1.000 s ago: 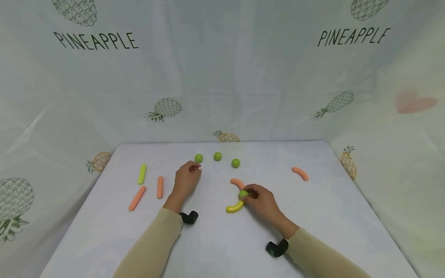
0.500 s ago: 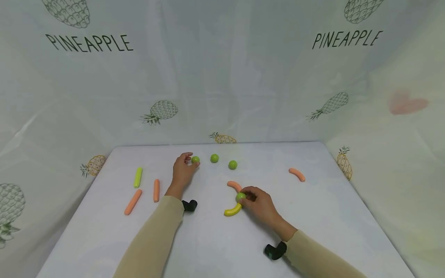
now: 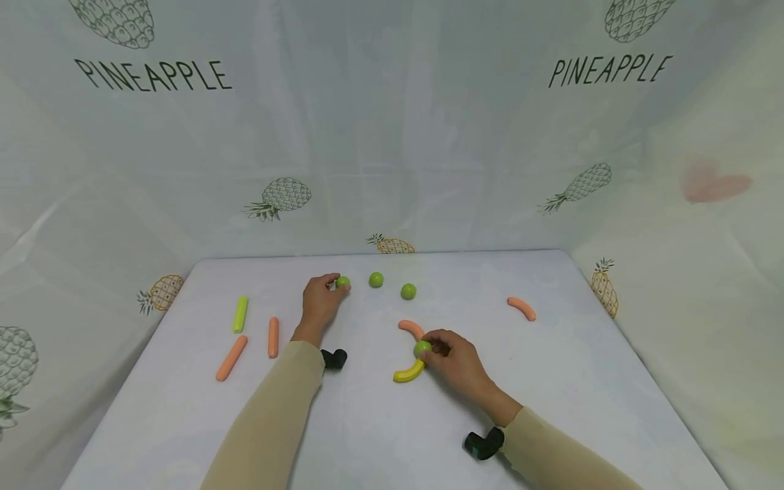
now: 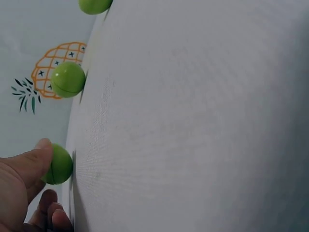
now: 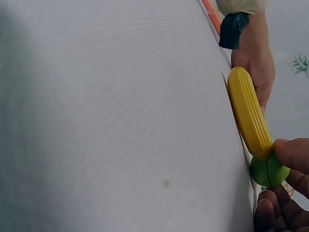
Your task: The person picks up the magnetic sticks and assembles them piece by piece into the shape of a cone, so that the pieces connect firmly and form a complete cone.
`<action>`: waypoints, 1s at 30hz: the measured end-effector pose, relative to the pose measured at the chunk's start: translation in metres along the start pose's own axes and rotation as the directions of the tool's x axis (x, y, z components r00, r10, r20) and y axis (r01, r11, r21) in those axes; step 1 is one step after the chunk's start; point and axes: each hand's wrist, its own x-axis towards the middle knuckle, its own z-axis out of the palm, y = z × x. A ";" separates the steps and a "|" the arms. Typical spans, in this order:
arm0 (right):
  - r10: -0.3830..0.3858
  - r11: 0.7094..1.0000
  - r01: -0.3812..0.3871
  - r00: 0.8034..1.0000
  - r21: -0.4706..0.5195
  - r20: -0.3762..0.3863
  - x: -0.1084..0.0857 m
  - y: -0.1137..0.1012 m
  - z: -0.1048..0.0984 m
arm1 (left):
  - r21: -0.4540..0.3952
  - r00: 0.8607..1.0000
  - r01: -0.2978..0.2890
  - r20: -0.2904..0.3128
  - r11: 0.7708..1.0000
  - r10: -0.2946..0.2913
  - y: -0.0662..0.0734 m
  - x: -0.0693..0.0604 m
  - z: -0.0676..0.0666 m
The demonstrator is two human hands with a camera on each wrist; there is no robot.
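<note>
The left hand [image 3: 321, 302] pinches a green ball [image 3: 343, 282] at the back of the table; in the left wrist view its thumb lies on that ball [image 4: 59, 165], low on the left. Nearer the front, the right hand [image 3: 459, 362] holds another green ball [image 3: 422, 348] between thumb and fingers. This ball sits between the ends of a curved orange piece [image 3: 410, 328] and a curved yellow piece [image 3: 409, 372]. In the right wrist view the yellow piece [image 5: 249, 112] appears against the held green ball [image 5: 268, 171].
Two more green balls [image 3: 376, 280] [image 3: 408, 291] lie right of the left hand. On the left are a yellow-green stick [image 3: 241, 314] and two orange sticks [image 3: 273, 337] [image 3: 231, 358]. A curved orange piece [image 3: 522, 308] lies at the right. A pineapple-print sheet [image 3: 392, 136] hangs behind.
The left hand has moved slightly back and its fingers have come round the leftmost green ball, which it now pinches. The right hand stays at its ball; the head view has shifted a little.
</note>
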 end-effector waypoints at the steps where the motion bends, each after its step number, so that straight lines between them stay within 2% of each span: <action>1: 0.002 1.000 -0.002 1.000 -0.001 0.000 0.000 -0.001 0.000 | 0.008 1.000 -0.001 0.006 1.000 0.001 0.000 -0.001 0.000; 5: -0.001 1.000 0.001 1.000 -0.011 0.001 -0.001 -0.001 0.000 | 0.025 0.999 -0.022 0.039 0.999 0.021 0.003 -0.004 -0.002; 14: -0.019 1.000 0.019 1.000 -0.011 -0.001 0.000 0.002 0.000 | -0.053 0.995 -0.037 0.094 0.998 0.042 0.011 -0.017 -0.007; 17: -0.013 1.000 0.014 1.000 -0.014 0.005 0.000 0.002 0.000 | -0.062 0.992 -0.064 0.100 0.996 0.070 0.012 -0.021 -0.006; 22: 0.012 1.000 -0.012 1.000 -0.016 0.022 0.000 0.000 -0.001 | -0.051 0.987 -0.112 0.109 0.992 0.117 0.013 -0.029 -0.002; 30: 0.018 1.000 -0.018 1.000 -0.017 0.018 -0.001 -0.002 -0.001 | -0.024 0.975 -0.138 0.174 0.990 0.140 0.019 -0.048 0.011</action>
